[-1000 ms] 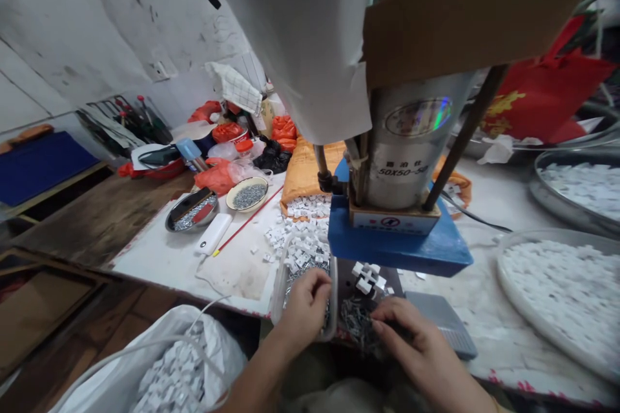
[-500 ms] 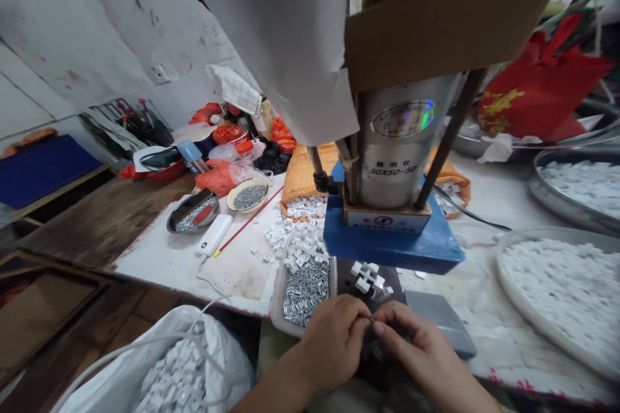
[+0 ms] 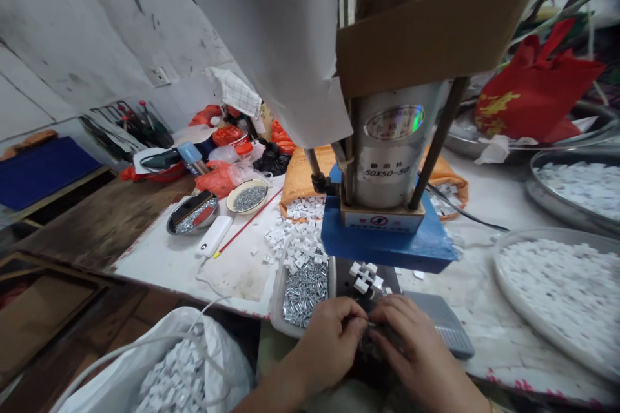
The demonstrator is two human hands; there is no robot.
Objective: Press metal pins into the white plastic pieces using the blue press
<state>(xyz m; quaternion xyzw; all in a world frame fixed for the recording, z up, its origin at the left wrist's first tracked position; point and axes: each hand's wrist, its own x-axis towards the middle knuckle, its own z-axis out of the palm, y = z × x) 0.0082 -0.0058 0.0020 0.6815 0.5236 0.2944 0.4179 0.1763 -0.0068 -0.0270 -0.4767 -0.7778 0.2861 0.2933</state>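
Note:
My left hand point(image 3: 329, 339) and my right hand point(image 3: 411, 345) meet fingertip to fingertip just in front of a press machine point(image 3: 387, 193), both pinched on a small part too tiny to name. Right behind the fingers lie a few white plastic blocks point(image 3: 365, 276) on the machine's dark base. To the left of my left hand stands a clear tray of small metal pins point(image 3: 303, 290) with white blocks at its far end. A grey flat pad point(image 3: 443, 322) lies beside my right hand.
A white bag of white blocks point(image 3: 174, 374) sits at lower left. Round trays of white blocks point(image 3: 557, 284) fill the right side. Bowls of metal parts point(image 3: 247, 195), a white power bank point(image 3: 213, 235), a red stick and plastic bags crowd the table's far left.
My left hand came out of the pin tray and moved right to meet my right hand in front of the press. The view shifted slightly.

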